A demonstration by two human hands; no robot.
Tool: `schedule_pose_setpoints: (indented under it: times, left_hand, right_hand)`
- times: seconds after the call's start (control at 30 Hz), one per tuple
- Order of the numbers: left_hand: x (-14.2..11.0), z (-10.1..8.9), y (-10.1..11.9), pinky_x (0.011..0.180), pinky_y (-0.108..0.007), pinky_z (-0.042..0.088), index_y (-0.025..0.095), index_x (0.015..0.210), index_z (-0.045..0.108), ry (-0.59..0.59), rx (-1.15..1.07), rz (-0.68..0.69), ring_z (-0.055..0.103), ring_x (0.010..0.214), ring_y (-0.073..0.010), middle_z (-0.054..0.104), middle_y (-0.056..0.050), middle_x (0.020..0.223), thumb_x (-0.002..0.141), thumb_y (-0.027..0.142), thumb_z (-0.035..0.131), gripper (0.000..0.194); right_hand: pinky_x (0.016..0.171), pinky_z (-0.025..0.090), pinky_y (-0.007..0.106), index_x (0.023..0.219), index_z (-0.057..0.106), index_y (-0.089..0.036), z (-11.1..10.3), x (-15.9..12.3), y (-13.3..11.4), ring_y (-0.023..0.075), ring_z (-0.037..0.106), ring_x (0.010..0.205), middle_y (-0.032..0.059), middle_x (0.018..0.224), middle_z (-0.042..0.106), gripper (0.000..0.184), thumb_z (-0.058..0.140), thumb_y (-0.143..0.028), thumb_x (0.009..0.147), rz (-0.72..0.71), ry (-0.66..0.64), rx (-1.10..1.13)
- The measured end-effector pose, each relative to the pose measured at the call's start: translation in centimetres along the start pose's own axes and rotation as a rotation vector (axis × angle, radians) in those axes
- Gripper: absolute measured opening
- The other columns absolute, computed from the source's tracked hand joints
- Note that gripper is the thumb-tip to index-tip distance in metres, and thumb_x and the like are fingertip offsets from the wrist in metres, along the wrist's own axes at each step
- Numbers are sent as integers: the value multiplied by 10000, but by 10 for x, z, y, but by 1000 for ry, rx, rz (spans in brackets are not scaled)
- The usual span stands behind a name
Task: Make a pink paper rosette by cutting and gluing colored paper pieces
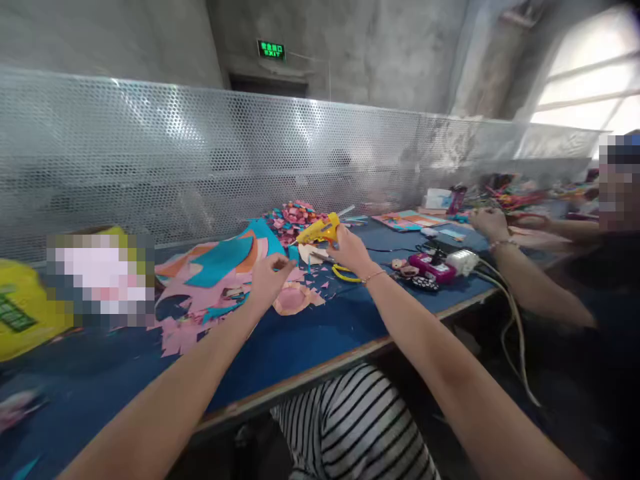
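My right hand [353, 250] is wrapped round a yellow hot glue gun [319, 231], its nozzle pointing left and down over the blue table [280, 353]. My left hand [269, 277] is closed in a pinch on a small piece that I cannot make out, just left of the nozzle. Under both hands lies a round pink paper piece [291, 299] among pink scraps. Teal, orange and pink paper sheets [217, 261] spread out to the left of my left hand.
A heap of small coloured paper bits [293, 219] lies behind the glue gun. Yellow-handled scissors [345, 273] and a power strip with cables [440, 265] sit to the right. A co-worker's hands [487, 223] work at the far right. A perforated metal screen [200, 153] backs the table.
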State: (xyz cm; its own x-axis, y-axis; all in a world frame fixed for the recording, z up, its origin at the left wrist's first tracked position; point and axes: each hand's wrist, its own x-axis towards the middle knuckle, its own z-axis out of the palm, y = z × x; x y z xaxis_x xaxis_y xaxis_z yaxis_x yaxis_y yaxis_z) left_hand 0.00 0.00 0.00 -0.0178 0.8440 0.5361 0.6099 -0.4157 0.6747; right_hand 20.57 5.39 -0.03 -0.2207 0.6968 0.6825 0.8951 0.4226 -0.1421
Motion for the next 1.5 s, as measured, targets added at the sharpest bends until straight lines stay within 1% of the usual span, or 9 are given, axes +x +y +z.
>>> schedule_pose_setpoints:
  times: [0.47,0.67,0.8,0.9,1.03,1.13,1.27,1.4,1.5]
  left_hand:
    - [-2,-2,6,578,-239,398,185,579,527,29,-27,-14,527,593,-127,574,6,584,662,386,567,221]
    - [-3,-6,12,587,-247,408,182,585,529,27,-52,-34,526,605,-134,574,0,605,637,404,561,230]
    - [-2,-6,10,595,-253,414,185,597,534,11,-43,-33,528,604,-136,567,3,599,638,427,558,246]
    - [0,-5,8,604,-253,415,188,600,535,-7,-29,-27,534,617,-141,576,0,613,644,435,555,252]
    - [1,-6,6,614,-257,413,189,594,536,-2,0,-18,541,627,-148,582,-4,620,650,450,556,268]
    - [1,-7,5,600,-257,416,190,600,541,-3,-7,-19,548,617,-150,586,-4,616,656,459,552,274]
    - [2,-6,2,613,-264,438,188,603,560,-6,0,-18,572,643,-165,619,-16,635,648,470,560,286]
    - [4,-3,-3,626,-288,479,160,733,642,-35,-98,-69,603,676,-186,671,-53,731,643,497,561,358]
    - [5,-1,-4,634,-304,499,146,895,672,-50,-181,-141,621,711,-197,695,-69,843,613,476,589,442]
  right_hand:
    - [754,439,314,1039,468,-117,-11,1,-5,241,569,950,144,1029,590,284,448,-246,786,16,-69,-57]
    - [684,448,263,896,600,-216,3,-2,14,205,608,834,49,872,648,257,666,-320,671,115,-330,240]
    - [554,453,271,673,612,-182,11,-2,47,182,580,610,32,593,586,221,721,-361,603,504,-425,468]
    - [601,474,292,906,586,-105,10,-1,66,199,587,712,118,804,614,336,683,-314,662,772,-241,418]
    - [838,424,419,1104,481,-40,4,-2,76,310,476,1092,259,1153,474,414,564,-89,701,860,-78,264]
    - [892,378,449,1134,471,-54,1,-1,68,299,476,1105,233,1128,505,449,493,-13,687,794,-100,291]
    - [796,441,267,1117,509,-180,4,2,32,141,596,815,21,806,619,405,532,-84,725,506,-267,502]
    - [665,466,232,953,529,-171,16,1,-21,92,553,636,-31,707,547,204,561,-196,752,131,-488,1031]
    - [615,477,225,925,467,-196,26,-2,-52,93,532,677,-32,788,510,302,649,-254,692,178,-423,1309]
